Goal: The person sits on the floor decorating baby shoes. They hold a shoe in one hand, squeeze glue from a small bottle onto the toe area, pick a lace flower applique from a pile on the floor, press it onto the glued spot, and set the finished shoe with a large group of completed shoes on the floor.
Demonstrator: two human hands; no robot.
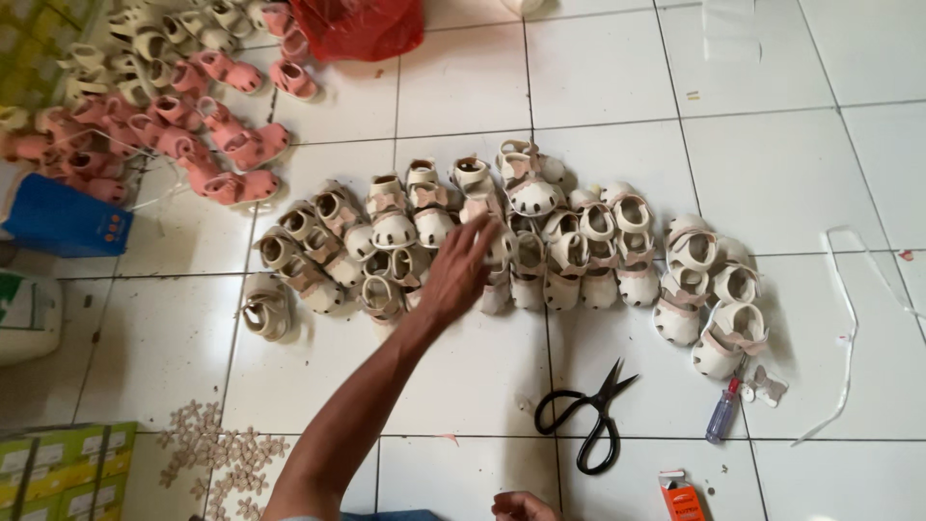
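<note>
The left hand (461,273) reaches out over the row of cream baby sandals (502,246) on the white tiled floor (598,77), its grip spread flat, fingers extended and touching the tops of the sandals near the row's middle, pinching nothing. The right hand (521,506) shows only as knuckles at the picture's lower edge, at 6 o'clock from the row; whether its grip is spread or pressed together cannot be told.

The sandals look light and small, with soft flexible straps and a stiffer rounded toe cap with cut-outs. They would likely lift easily by the heel strap or by pinching the toe cap, and being packed touching one another, pulling one may nudge its neighbours.

Counted: roughly two dozen cream sandals in the row, though overlaps hide an exact number. At 10 o'clock lies a heap of pink sandals (207,145), too tangled to count. One pair of black scissors (590,417) lies at 5 o'clock, one small blue-handled tool (723,413) beside it, one red bag (359,27) at 12 o'clock.
</note>
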